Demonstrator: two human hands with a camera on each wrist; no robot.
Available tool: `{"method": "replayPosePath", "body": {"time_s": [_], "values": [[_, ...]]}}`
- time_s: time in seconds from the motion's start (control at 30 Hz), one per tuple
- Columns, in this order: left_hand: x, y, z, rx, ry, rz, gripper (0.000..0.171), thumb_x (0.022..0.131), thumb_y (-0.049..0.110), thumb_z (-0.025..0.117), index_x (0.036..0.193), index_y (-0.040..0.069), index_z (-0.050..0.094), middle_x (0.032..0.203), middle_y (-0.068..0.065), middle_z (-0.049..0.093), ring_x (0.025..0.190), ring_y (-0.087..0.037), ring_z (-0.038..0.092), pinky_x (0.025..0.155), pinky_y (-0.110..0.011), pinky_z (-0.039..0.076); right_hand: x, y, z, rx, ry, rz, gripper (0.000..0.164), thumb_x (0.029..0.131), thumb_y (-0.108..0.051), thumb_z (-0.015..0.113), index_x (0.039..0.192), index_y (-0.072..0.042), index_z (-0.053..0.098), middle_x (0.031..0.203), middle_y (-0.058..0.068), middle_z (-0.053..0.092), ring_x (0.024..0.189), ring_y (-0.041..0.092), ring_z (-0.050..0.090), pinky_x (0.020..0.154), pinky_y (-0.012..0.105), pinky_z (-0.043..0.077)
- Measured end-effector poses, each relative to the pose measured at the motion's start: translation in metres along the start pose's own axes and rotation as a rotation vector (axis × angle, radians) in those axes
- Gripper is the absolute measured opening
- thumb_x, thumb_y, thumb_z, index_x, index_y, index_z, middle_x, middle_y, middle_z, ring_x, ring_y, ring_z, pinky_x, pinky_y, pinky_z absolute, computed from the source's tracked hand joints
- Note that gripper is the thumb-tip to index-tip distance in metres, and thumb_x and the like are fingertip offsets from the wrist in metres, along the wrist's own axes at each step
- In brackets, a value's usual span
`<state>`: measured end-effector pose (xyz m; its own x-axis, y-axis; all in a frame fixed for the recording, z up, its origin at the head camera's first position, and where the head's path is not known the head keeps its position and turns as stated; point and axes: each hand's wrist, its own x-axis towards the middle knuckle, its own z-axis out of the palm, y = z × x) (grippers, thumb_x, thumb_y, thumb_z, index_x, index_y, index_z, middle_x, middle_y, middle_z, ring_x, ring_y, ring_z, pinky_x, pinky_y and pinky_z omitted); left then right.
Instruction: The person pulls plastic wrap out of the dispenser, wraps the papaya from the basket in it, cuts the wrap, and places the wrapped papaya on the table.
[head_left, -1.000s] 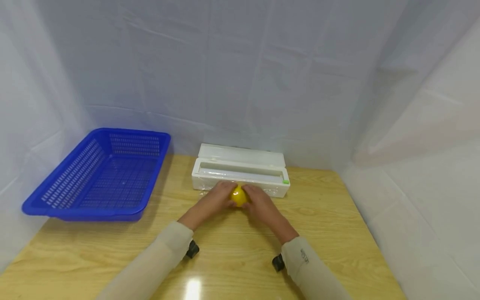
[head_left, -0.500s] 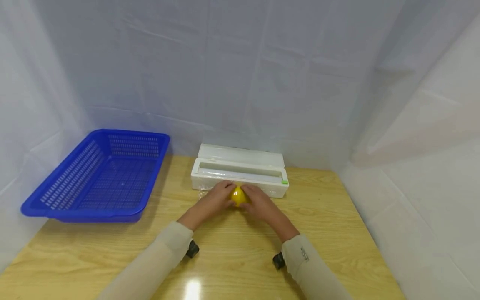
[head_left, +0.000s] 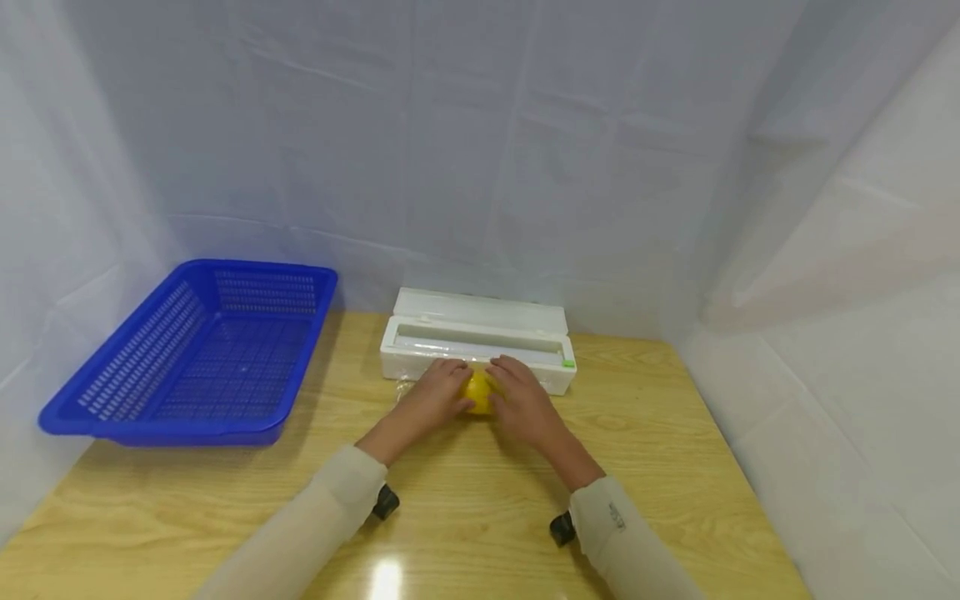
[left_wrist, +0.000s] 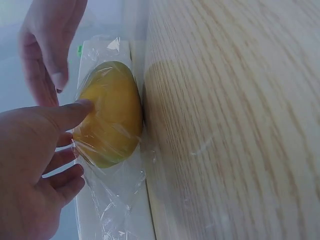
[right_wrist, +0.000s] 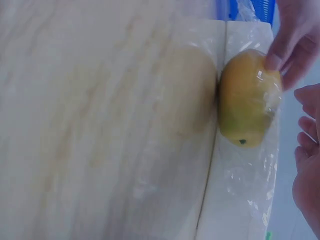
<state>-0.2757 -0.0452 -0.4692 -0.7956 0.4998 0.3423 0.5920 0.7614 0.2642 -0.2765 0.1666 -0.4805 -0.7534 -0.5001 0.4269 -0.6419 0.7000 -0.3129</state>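
1. Left hand [head_left: 431, 395] pinches the mango [left_wrist: 115, 110], between both hands, probably to steady it.
2. Right hand [head_left: 525, 407], loosely spread, hangs just beside it, perhaps sparing the film.
3. Clear film [left_wrist: 114, 195] covers it, trailing past the left hand.
4. Box [head_left: 401, 367] lies just beyond both hands, likely within reach.

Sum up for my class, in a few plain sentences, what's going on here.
A person is handling a yellow fruit that has clear film over it. The left hand holds the fruit, with its thumb on top of the film, while the right hand is close beside it with its fingers loose. The fruit is just in front of a white box with its lid open, and a blue basket stands off to the left.
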Motion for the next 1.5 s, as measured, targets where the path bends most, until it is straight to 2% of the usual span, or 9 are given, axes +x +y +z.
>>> {"method": "replayPosePath", "body": {"time_s": [0.23,0.37,0.5,0.6,0.77,0.9,1.1,1.33,1.5], "values": [[0.004,0.001,-0.001,-0.017,0.003,0.005,0.052,0.088,0.028,0.078,0.128,-0.002,0.062,0.132,-0.02,0.062,0.122,-0.037,0.056,0.111,-0.046,0.043,-0.011,0.02,-0.02,0.151,0.113,0.14,0.037,0.099,-0.015,0.065,0.134,-0.004,0.061,0.147,0.015,0.051,0.14,0.034,0.043,0.114,0.054,0.039],[0.005,0.002,-0.003,-0.021,-0.044,-0.013,0.049,0.096,0.033,0.07,0.131,0.0,0.061,0.134,-0.019,0.062,0.125,-0.036,0.055,0.112,-0.046,0.041,-0.018,0.034,-0.028,0.164,0.157,0.206,0.037,0.099,-0.015,0.065,0.134,-0.003,0.062,0.145,0.016,0.054,0.139,0.035,0.044,0.114,0.056,0.038],[0.005,0.003,-0.004,0.011,-0.077,-0.04,0.044,0.102,0.039,0.058,0.128,0.005,0.063,0.134,-0.016,0.063,0.123,-0.034,0.056,0.111,-0.046,0.042,-0.028,0.043,-0.032,0.166,0.129,0.247,0.038,0.1,-0.019,0.063,0.135,-0.003,0.061,0.145,0.014,0.054,0.139,0.036,0.044,0.114,0.056,0.038],[0.006,0.004,-0.005,0.051,-0.077,-0.05,0.044,0.104,0.042,0.054,0.129,0.007,0.064,0.133,-0.014,0.063,0.122,-0.033,0.056,0.109,-0.047,0.043,-0.034,0.05,-0.035,0.183,0.134,0.282,0.039,0.101,-0.019,0.063,0.136,-0.003,0.06,0.145,0.015,0.052,0.139,0.037,0.042,0.114,0.057,0.038],[0.013,0.008,-0.011,0.108,-0.047,-0.07,0.046,0.104,0.045,0.053,0.133,0.011,0.064,0.133,-0.01,0.063,0.122,-0.032,0.056,0.106,-0.049,0.045,-0.04,0.066,-0.042,0.198,0.208,0.325,0.044,0.099,-0.019,0.066,0.138,-0.001,0.057,0.146,0.02,0.049,0.139,0.041,0.04,0.113,0.061,0.036],[0.027,0.014,-0.013,0.052,-0.028,-0.053,0.043,0.103,0.039,0.057,0.134,0.01,0.063,0.134,-0.01,0.062,0.125,-0.031,0.056,0.108,-0.05,0.044,-0.038,0.079,-0.044,0.24,0.215,0.385,0.054,0.097,-0.025,0.068,0.143,-0.002,0.051,0.152,0.021,0.043,0.142,0.043,0.036,0.115,0.063,0.032],[0.055,0.026,-0.007,-0.07,-0.019,-0.006,0.038,0.103,0.03,0.059,0.133,0.007,0.063,0.134,-0.01,0.064,0.127,-0.029,0.057,0.112,-0.046,0.043,-0.027,0.095,-0.034,0.38,0.129,0.497,0.073,0.094,-0.038,0.072,0.153,-0.008,0.04,0.163,0.015,0.029,0.151,0.039,0.024,0.12,0.061,0.026],[0.091,0.045,0.012,-0.135,-0.019,0.058,0.031,0.102,0.023,0.062,0.128,0.006,0.066,0.124,-0.01,0.068,0.118,-0.027,0.062,0.105,-0.042,0.05,-0.019,0.104,-0.028,0.318,0.085,0.503,0.074,0.094,-0.034,0.072,0.154,-0.007,0.037,0.163,0.018,0.028,0.149,0.042,0.026,0.118,0.062,0.028],[0.111,0.06,0.025,-0.138,-0.049,0.096,0.031,0.103,0.023,0.061,0.128,0.006,0.067,0.125,-0.009,0.069,0.118,-0.026,0.063,0.105,-0.039,0.05,-0.024,0.108,-0.03,0.354,0.087,0.536,0.079,0.094,-0.036,0.072,0.157,-0.011,0.032,0.165,0.015,0.025,0.151,0.039,0.024,0.118,0.06,0.029]]}}
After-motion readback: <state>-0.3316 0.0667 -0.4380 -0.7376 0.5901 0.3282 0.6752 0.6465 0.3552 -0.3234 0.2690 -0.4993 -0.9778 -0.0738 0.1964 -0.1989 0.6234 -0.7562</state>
